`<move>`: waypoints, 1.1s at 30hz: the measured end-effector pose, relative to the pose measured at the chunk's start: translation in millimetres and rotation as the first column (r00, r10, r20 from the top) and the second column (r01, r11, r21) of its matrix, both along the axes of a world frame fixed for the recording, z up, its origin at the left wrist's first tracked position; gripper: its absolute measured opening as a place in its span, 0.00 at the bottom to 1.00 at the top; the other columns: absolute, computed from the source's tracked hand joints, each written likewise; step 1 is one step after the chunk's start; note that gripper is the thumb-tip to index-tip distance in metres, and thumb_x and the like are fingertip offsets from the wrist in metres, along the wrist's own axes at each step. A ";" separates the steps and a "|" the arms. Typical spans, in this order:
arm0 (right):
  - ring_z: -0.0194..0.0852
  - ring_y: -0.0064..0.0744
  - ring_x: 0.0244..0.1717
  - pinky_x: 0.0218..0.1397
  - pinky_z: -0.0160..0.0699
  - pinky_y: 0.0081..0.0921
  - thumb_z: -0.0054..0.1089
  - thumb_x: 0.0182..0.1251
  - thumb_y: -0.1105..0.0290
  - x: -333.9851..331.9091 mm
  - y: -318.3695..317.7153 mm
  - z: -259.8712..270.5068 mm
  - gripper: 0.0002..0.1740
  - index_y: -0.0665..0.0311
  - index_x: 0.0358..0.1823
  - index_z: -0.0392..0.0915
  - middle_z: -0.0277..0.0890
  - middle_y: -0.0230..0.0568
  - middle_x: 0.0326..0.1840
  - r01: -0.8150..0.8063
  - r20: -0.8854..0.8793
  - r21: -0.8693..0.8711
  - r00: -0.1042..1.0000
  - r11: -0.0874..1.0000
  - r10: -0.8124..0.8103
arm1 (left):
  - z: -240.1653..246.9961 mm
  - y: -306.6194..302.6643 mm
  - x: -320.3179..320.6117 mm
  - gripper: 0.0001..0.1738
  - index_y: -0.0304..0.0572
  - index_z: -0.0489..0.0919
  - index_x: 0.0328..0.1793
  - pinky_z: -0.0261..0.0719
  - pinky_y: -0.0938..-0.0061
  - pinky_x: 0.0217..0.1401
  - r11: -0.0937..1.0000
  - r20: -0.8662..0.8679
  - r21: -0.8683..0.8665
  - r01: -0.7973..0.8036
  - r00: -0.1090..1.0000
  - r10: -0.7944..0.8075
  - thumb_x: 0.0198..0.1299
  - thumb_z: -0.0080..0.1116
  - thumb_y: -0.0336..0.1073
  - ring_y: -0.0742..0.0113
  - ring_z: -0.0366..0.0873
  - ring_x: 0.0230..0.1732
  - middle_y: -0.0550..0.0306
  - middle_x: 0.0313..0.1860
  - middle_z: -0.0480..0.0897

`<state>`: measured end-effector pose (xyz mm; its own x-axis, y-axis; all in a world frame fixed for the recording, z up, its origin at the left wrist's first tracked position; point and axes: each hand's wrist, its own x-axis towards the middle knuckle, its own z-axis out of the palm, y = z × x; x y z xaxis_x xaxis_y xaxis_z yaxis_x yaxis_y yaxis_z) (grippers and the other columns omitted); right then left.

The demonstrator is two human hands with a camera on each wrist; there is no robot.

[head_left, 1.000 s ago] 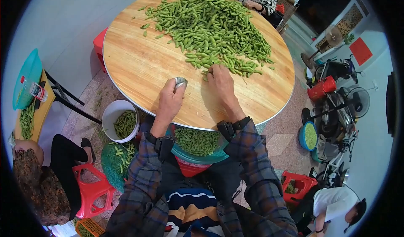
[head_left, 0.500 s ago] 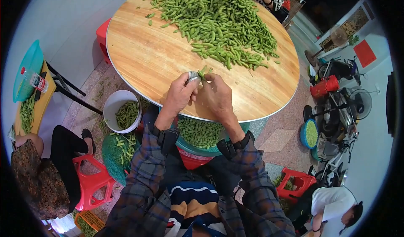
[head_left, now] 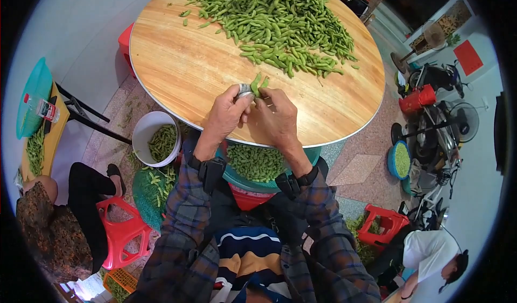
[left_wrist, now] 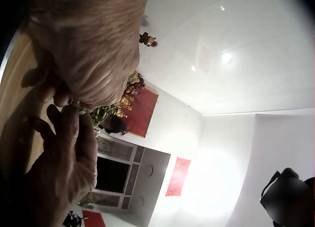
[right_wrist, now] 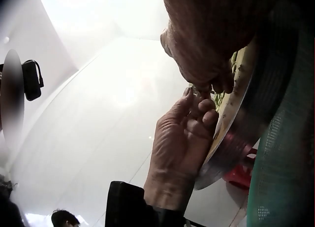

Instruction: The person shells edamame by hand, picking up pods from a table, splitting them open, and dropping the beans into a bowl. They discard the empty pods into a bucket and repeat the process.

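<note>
Obs.: hands have come together. One second ago the right hand [head_left: 282,117] was at the near edge of the heap of green pods [head_left: 272,20], with the left hand [head_left: 224,115] apart from it; both now meet over the near side of the round, pale wooden worktop [head_left: 172,61].

Fingers: left thumb and forefinger curled round a small silvery object [head_left: 244,89]; right fingers pinching slim green pods [head_left: 256,82], whose upper ends project above the grip. Exact contact between object and pods partly hidden; cannot tell.

Location: pinched pods between the hands, apart from the heap. More pods lie in the teal plastic basin [head_left: 242,184] below the worktop's near edge.

Inference: picking up is done for these pods; the work has moved to handling them with both hands, where a loose pinch could drop one.
</note>
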<state>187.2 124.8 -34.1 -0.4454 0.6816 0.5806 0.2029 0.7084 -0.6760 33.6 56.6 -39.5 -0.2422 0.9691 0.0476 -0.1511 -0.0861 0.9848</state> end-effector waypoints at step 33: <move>0.86 0.51 0.41 0.42 0.85 0.37 0.65 0.69 0.77 -2.8 -0.3 -10.0 0.14 0.67 0.55 0.77 0.83 0.53 0.44 -0.034 0.106 0.153 0.994 0.988 0.018 | -2.0 0.9 -2.8 0.09 0.41 0.75 0.39 0.65 0.80 0.28 0.999 -0.015 0.019 -0.040 0.999 0.040 0.74 0.56 0.35 0.81 0.67 0.28 0.68 0.26 0.72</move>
